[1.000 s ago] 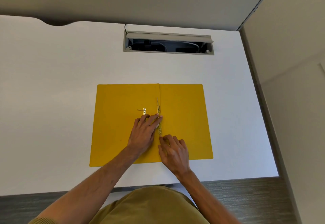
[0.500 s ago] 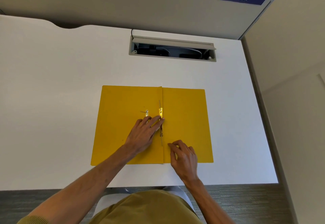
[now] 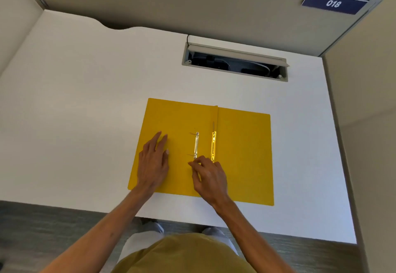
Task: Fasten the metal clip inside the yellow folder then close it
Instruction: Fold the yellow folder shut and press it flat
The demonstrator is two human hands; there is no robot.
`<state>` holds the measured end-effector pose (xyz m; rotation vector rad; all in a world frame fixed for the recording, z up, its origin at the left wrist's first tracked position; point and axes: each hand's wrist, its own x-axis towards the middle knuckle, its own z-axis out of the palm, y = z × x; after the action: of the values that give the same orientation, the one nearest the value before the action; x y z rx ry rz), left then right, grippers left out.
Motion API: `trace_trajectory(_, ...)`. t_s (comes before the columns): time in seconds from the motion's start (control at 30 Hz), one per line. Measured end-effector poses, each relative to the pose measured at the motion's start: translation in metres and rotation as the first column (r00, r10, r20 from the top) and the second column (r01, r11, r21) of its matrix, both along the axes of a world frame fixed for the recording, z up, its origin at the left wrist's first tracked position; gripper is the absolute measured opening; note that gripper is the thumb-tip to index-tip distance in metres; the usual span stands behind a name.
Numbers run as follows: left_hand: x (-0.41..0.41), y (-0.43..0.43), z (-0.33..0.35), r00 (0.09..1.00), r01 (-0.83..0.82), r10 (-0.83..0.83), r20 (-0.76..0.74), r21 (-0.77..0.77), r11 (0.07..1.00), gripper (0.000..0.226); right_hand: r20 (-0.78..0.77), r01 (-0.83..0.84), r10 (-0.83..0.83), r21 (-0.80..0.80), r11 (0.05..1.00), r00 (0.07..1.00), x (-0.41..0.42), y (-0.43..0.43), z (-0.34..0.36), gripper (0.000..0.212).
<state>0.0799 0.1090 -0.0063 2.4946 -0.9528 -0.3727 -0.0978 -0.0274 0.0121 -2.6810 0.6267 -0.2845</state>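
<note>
The yellow folder [image 3: 242,150] lies open and flat on the white desk [image 3: 85,105]. A silver metal clip bar [image 3: 196,145] with two thin prongs pointing left lies on the left leaf. A yellow metal fastener strip [image 3: 213,146] runs along the spine fold. My left hand [image 3: 153,161] rests flat, fingers apart, on the left leaf, left of the clip bar. My right hand [image 3: 209,176] has its fingertips pinched at the near end of the clip bar, by the lower prong.
An open cable tray [image 3: 234,63] is sunk into the desk behind the folder. Grey partition walls stand at the back and right, with a blue sign [image 3: 334,4] reading 018. The desk's near edge is just below the folder.
My left hand has slid left off the spine strip onto the left leaf, uncovering the silver clip bar. My right hand has moved up and left to the bar's near end.
</note>
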Motion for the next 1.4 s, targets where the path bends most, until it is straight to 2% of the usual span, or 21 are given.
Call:
trace_trajectory(0.1,0.019,0.025,0.002,0.993,-0.109,0.11,-0.041,0.042,0.993,0.056,-0.091,-0.07,0.07,-0.002,0.998,0.993,0.032,0.011,0.0,0.038)
trace_trajectory(0.2,0.033,0.037,0.007,0.973,-0.194,0.202,-0.114,0.079,0.978,0.059,-0.174,-0.038,0.04,0.017,0.999,0.984,0.055,0.021,-0.001,0.053)
trace_trajectory(0.4,0.035,0.027,0.015,0.914,-0.349,0.329,-0.238,-0.042,0.936,0.057,-0.292,0.008,0.009,0.055,0.998,0.957,0.07,0.033,-0.009,0.063)
trace_trajectory(0.67,0.064,0.009,0.043,0.677,-0.652,0.528,-0.512,-0.085,0.753,0.039,-0.296,0.03,0.013,0.141,0.99,0.955,0.075,0.03,-0.002,0.058)
trace_trajectory(0.83,0.074,0.005,0.074,0.669,-0.647,0.459,-0.585,-0.153,0.747,0.035,-0.158,0.095,-0.049,0.294,0.951,0.986,0.069,0.031,0.031,0.058)
trace_trajectory(0.87,0.074,0.003,0.082,0.641,-0.661,0.433,-0.633,-0.17,0.731,0.036,-0.125,0.105,-0.067,0.333,0.937,0.99,0.066,0.03,0.041,0.058)
trace_trajectory(0.97,0.065,-0.008,0.107,0.48,-0.713,0.302,-0.824,-0.166,0.681,0.04,-0.016,0.142,-0.153,0.485,0.863,0.988,0.058,0.027,0.079,0.056)
trace_trajectory(1.03,0.052,-0.02,0.123,0.427,-0.684,0.207,-0.88,-0.165,0.711,0.046,0.061,0.157,-0.23,0.56,0.814,0.971,0.049,0.022,0.109,0.056)
trace_trajectory(1.1,0.035,-0.034,0.135,0.455,-0.616,0.129,-0.881,-0.207,0.76,0.05,0.118,0.163,-0.304,0.637,0.754,0.945,0.04,0.015,0.137,0.057)
trace_trajectory(1.17,0.016,-0.053,0.144,0.529,-0.527,0.03,-0.848,-0.301,0.795,0.045,0.138,0.177,-0.372,0.695,0.697,0.918,0.026,0.003,0.16,0.058)
trace_trajectory(1.23,-0.003,-0.068,0.149,0.622,-0.394,-0.099,-0.777,-0.42,0.818,0.036,0.142,0.202,-0.413,0.704,0.681,0.9,0.015,-0.011,0.179,0.054)
trace_trajectory(1.3,-0.025,-0.086,0.148,0.7,-0.222,-0.222,-0.679,-0.502,0.836,0.03,0.153,0.238,-0.456,0.685,0.688,0.877,-0.002,-0.028,0.192,0.043)
trace_trajectory(1.4,-0.055,-0.104,0.134,0.785,-0.003,-0.323,-0.529,-0.524,0.852,0.029,0.144,0.328,-0.531,0.645,0.69,0.835,-0.029,-0.053,0.196,0.018)
